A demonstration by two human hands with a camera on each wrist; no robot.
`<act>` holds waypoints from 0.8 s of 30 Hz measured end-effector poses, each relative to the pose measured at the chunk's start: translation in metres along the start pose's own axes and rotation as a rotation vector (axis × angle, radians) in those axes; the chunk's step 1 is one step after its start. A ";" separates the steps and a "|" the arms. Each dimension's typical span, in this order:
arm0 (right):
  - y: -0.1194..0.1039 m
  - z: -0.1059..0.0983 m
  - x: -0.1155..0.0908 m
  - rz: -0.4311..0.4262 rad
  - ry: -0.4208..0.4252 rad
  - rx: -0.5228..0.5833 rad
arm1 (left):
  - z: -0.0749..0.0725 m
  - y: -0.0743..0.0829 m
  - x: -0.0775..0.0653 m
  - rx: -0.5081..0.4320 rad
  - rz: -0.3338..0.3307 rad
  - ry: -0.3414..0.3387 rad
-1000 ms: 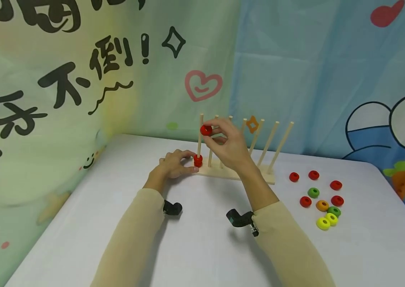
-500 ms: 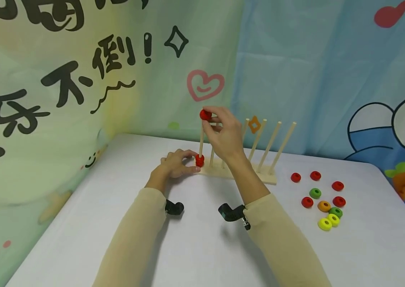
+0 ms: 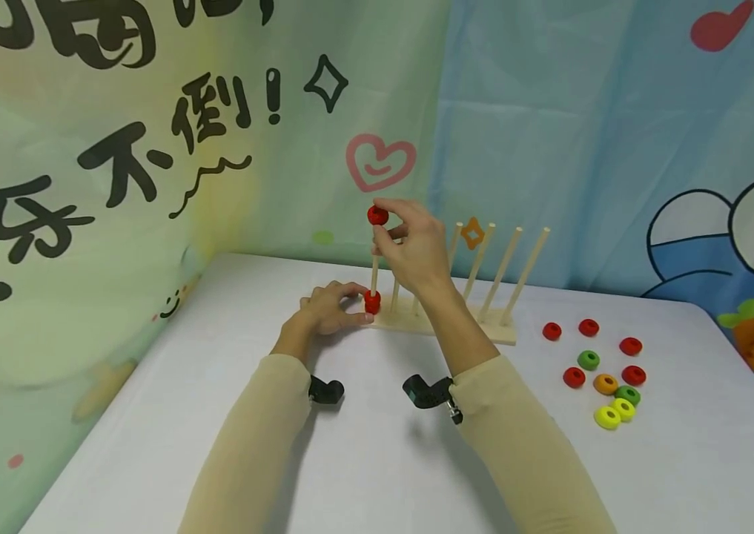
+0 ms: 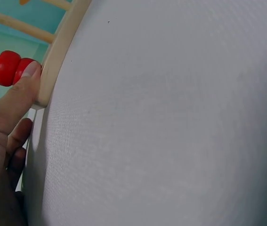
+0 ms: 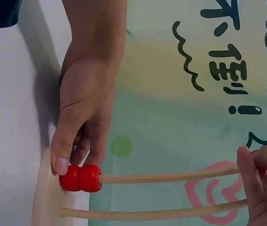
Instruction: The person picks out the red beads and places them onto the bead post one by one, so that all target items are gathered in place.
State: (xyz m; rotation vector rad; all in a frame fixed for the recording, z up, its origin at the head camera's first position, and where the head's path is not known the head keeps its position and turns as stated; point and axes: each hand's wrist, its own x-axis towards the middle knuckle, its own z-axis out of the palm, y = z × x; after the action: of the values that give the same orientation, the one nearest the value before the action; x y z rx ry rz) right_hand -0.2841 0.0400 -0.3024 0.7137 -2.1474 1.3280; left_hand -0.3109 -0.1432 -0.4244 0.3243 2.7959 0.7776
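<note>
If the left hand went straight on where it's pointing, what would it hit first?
Probably the red beads stacked on the end peg; the left hand already seems to touch them.

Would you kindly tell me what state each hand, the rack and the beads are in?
Left hand: holding the end of the rack
Right hand: pinching the held bead
Held bead: at the top of the end peg; cannot tell whether threaded
Stacked beads: two, red, threaded at that peg's foot
Rack: standing on the table
Loose beads: ten, lying on the table
</note>
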 end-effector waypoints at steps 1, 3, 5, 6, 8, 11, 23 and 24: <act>0.000 0.000 -0.001 0.002 -0.008 0.007 | 0.000 0.000 0.000 -0.003 0.002 0.000; -0.001 0.000 -0.002 0.002 -0.015 0.018 | 0.001 0.000 0.000 -0.006 0.005 0.000; -0.001 0.001 -0.003 -0.008 -0.016 0.034 | 0.002 0.000 0.000 -0.007 0.005 0.002; -0.002 0.001 -0.004 -0.015 -0.016 0.044 | 0.002 0.000 0.000 -0.006 0.004 0.003; -0.003 0.001 -0.004 -0.034 -0.013 0.056 | 0.002 -0.001 0.001 0.000 -0.002 0.004; -0.004 0.001 -0.005 -0.063 -0.008 0.071 | 0.001 -0.001 0.001 0.006 -0.006 0.010; -0.036 -0.009 -0.018 -0.145 -0.053 0.160 | -0.001 -0.002 0.000 -0.004 0.000 0.003; -0.037 -0.010 -0.020 -0.148 -0.060 0.163 | -0.001 -0.001 0.000 -0.006 0.001 0.003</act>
State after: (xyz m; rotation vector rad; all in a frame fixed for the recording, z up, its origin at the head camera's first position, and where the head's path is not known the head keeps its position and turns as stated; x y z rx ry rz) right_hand -0.2438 0.0386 -0.2877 0.9696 -2.0040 1.4291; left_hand -0.3115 -0.1448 -0.4246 0.3232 2.7957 0.7877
